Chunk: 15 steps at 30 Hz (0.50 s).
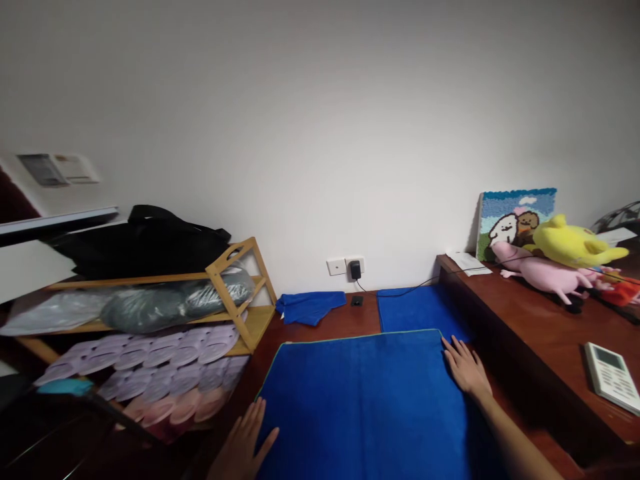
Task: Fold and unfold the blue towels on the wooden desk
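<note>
A large blue cloth (357, 393) with a thin light-green edge lies spread on the brown wooden table. My left hand (245, 440) rests at its left edge, fingers stretched out and thumb apart, the thumb over the cloth. Flat at the far right corner lies my right hand (467, 368), fingers spread and touching the cloth. Neither hand grips anything. Beyond it, a second blue cloth (417, 308) lies against the wall side. To its left sits a smaller, crumpled blue cloth (310, 307).
A wooden rack (245, 287) at left holds a black bag (150, 243), plastic-wrapped items and lilac slippers (170, 347). On the raised ledge at right are plush toys (570, 247), a fluffy picture (520, 213) and a calculator-like device (613, 377). A black plug (355, 269) trails a cable.
</note>
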Available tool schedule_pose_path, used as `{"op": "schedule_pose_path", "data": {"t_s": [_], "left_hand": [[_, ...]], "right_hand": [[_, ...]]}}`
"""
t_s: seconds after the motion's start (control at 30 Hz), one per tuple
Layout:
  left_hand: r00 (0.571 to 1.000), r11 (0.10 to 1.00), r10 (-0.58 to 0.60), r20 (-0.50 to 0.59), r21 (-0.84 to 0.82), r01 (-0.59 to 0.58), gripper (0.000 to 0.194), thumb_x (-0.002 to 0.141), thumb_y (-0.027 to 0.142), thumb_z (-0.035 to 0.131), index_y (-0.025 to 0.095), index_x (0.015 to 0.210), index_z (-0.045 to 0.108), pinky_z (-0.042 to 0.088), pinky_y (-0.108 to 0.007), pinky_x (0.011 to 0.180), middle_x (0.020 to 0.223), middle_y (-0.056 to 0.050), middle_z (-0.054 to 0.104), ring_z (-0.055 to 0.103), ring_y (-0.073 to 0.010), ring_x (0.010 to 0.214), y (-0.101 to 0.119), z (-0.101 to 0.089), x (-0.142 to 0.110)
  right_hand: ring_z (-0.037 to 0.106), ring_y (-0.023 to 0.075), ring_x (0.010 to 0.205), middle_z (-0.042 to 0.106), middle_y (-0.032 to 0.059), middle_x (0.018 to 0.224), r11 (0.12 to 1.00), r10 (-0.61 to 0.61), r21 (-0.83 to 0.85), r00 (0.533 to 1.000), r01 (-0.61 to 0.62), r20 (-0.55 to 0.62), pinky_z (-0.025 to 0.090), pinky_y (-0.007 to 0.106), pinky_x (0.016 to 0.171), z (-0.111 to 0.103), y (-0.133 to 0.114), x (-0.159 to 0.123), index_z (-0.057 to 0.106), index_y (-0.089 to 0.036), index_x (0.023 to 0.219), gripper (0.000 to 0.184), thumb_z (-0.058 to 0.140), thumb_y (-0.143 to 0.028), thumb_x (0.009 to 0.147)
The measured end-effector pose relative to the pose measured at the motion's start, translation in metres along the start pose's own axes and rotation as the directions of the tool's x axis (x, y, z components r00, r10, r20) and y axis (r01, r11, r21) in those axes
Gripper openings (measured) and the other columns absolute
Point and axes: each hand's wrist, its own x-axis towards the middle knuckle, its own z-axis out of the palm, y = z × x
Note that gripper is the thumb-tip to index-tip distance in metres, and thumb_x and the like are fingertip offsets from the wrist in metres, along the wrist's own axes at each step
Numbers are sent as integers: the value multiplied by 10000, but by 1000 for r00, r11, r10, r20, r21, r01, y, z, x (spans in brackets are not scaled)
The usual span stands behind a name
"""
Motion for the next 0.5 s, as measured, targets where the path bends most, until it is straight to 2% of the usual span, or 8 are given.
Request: {"op": "schedule_pose_path", "data": {"t_s": [0.07,0.1,0.17,0.23,0.3,0.33,0.4,0.5], "left_hand": [[999,1000,-3,-52,-5,2,740,989,602,445,192,1604,405,467,-532,1193,1618,-105,488,474,-306,1485,3,-10,-7],[997,1000,11,-82,-14,-13,746,991,585,455,217,1631,345,470,-529,1192,1636,-93,463,465,-304,1491,14,-16,-8],[990,996,78,-113,-42,-83,778,1002,548,473,265,1672,195,457,-508,1210,1685,-65,377,425,-291,1518,49,-26,-8],[982,981,174,-76,-74,-179,797,1011,534,489,306,1679,117,432,-477,1233,1706,-39,332,402,-274,1532,92,-30,-7],[975,970,221,-27,-99,-222,809,1017,541,483,322,1679,72,425,-468,1241,1709,-26,323,401,-262,1534,127,-25,-8],[976,971,216,-11,-104,-216,811,1019,546,475,319,1678,61,433,-472,1237,1708,-28,327,408,-260,1531,136,-20,-10],[987,983,160,0,-90,-159,794,1022,549,454,292,1680,92,466,-491,1209,1699,-49,350,432,-266,1517,134,-6,-17],[999,999,45,-19,-16,-45,655,1019,519,408,270,1624,376,538,-547,1124,1614,-79,508,515,-303,1461,90,10,-34]], "right_hand": [[207,221,1604,256,-9,1741,1000,3,11,1000,-3,1,174,501,1294,0,0,0,306,-355,1650,646,140,-544,1054],[211,219,1603,263,-11,1740,1000,7,17,1000,-7,1,174,500,1295,0,1,0,305,-358,1650,643,143,-542,1055],[220,223,1600,274,-7,1737,1000,10,29,1000,-10,-3,176,499,1294,0,1,0,307,-356,1650,641,142,-537,1058],[230,230,1598,282,3,1734,999,13,38,1000,-12,-16,181,500,1294,1,1,0,314,-342,1649,644,136,-531,1060],[237,232,1596,289,13,1731,999,14,35,999,-12,-35,181,494,1295,2,2,0,326,-326,1647,651,132,-526,1059],[240,230,1595,291,16,1731,999,14,30,999,-13,-39,180,490,1296,3,2,1,331,-320,1646,653,132,-525,1059],[245,224,1593,288,16,1732,1000,14,22,999,-13,-37,180,481,1297,6,3,2,332,-312,1647,660,129,-527,1057],[248,225,1592,291,17,1730,1000,8,26,999,-7,-40,189,486,1295,9,4,4,333,-303,1647,665,128,-529,1056]]}}
